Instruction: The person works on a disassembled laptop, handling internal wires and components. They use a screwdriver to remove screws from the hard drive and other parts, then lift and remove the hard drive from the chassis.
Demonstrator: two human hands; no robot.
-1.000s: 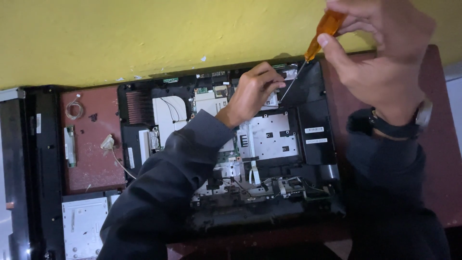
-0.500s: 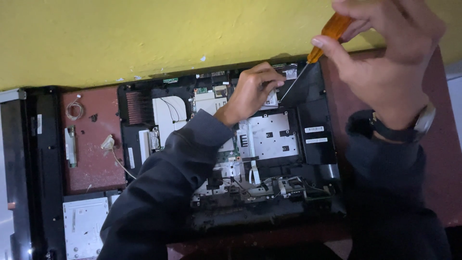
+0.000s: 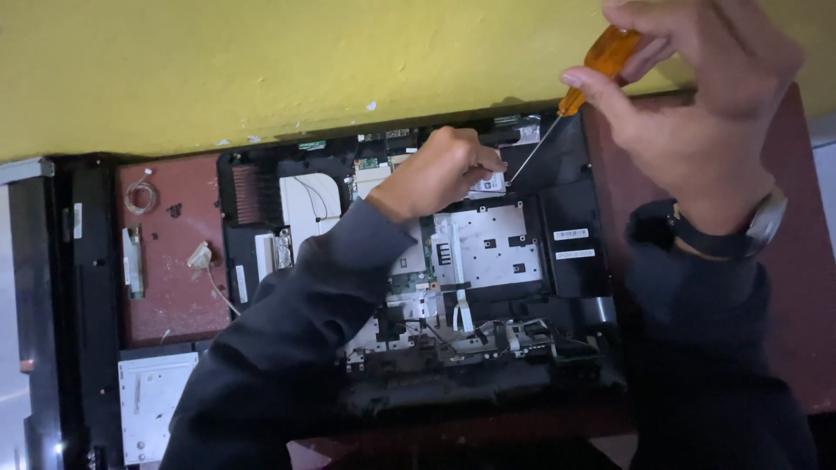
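Observation:
An opened laptop chassis [image 3: 575, 261] lies on a dark red table, its circuit boards and a silver metal plate [image 3: 492, 248] exposed. My right hand [image 3: 697, 113] is shut on the orange handle of a screwdriver [image 3: 601, 61]; its thin shaft slants down and left, the tip near the top edge of the boards. My left hand [image 3: 440, 170] rests curled on the upper part of the board, fingers pinched right beside the screwdriver tip. What the fingers pinch is hidden. A dark watch sits on my right wrist.
A yellow wall [image 3: 261, 70] runs along the far edge of the table. Left of the chassis lie a red panel [image 3: 170, 252] with loose wires, a black strip [image 3: 87, 296] and a white metal cover [image 3: 148, 400]. The red table [image 3: 801, 261] shows at right.
My right hand and the screwdriver have shifted slightly, the handle drifting a little right and up. The left hand stays in place on the board.

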